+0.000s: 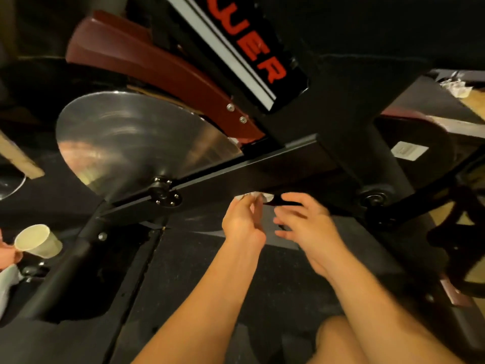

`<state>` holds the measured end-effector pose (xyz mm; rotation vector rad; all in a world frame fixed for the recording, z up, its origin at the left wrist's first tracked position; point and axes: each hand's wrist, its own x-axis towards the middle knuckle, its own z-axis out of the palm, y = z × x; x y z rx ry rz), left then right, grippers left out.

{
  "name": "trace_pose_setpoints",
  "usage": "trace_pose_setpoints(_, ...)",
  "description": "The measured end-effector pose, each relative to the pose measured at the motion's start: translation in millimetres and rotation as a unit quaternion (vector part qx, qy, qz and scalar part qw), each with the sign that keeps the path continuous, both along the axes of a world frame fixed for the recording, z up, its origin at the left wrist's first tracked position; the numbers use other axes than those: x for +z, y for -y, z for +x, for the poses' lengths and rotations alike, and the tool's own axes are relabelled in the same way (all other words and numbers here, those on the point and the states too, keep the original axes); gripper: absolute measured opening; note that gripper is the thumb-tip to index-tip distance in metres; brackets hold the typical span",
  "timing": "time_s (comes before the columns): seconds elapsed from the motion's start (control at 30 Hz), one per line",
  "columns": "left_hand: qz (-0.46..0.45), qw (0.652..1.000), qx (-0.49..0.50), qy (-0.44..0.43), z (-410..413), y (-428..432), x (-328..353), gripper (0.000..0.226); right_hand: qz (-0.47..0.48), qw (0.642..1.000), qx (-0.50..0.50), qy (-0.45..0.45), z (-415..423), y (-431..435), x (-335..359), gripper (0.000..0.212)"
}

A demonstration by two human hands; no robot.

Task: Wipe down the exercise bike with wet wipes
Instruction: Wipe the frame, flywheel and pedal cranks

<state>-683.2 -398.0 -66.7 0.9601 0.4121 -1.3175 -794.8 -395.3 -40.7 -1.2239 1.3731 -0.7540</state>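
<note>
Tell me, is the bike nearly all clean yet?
Hard to say what's done: the silver flywheel shines, but that doesn't prove it was wiped. Right now the left hand holds a white wipe at the low black frame bar, with the right hand beside it. The red guard and the crank probably still wait.

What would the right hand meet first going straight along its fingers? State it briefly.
Probably the white wipe pinched by the left hand under the black frame bar; the right hand points left toward it. Depth is unclear.
</note>
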Motion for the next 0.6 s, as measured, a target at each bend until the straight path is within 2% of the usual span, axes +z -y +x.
trace_pose_setpoints(0.13, 0.002, 0.995, -0.087, 0.056, -0.4, -10.7, 8.5, 0.006, 0.019, 0.995, -0.090, 0.046, 41.6, 6.4, -5.1, 0.026)
trace_pose_setpoints(0.2, 0.002, 0.990, -0.114, 0.078, 4.5, -15.4, 13.2, 0.010, 0.073, 0.985, -0.126, 0.097, 53.8, 4.7, -4.7, 0.029)
trace_pose_setpoints(0.3, 0.000, 0.983, -0.140, 0.120, 9.2, -19.6, 25.1, 0.016, 0.219, 0.937, -0.173, 0.212, 67.2, 1.1, -4.5, 0.032)
trace_pose_setpoints(0.37, 0.018, 0.978, -0.150, 0.143, 3.8, -17.8, 34.3, 0.015, 0.265, 0.909, -0.196, 0.254, 67.0, 3.0, 1.2, 0.029)
trace_pose_setpoints(0.5, 0.017, 0.964, -0.204, 0.169, -8.5, -13.5, 35.6, 0.015, 0.274, 0.898, -0.236, 0.251, 46.9, 11.8, 2.0, 0.018)
trace_pose_setpoints(0.6, -0.023, 0.937, -0.255, 0.237, -11.4, -22.2, 27.4, 0.025, 0.257, 0.884, -0.277, 0.276, 26.4, 15.3, 2.6, 0.011)
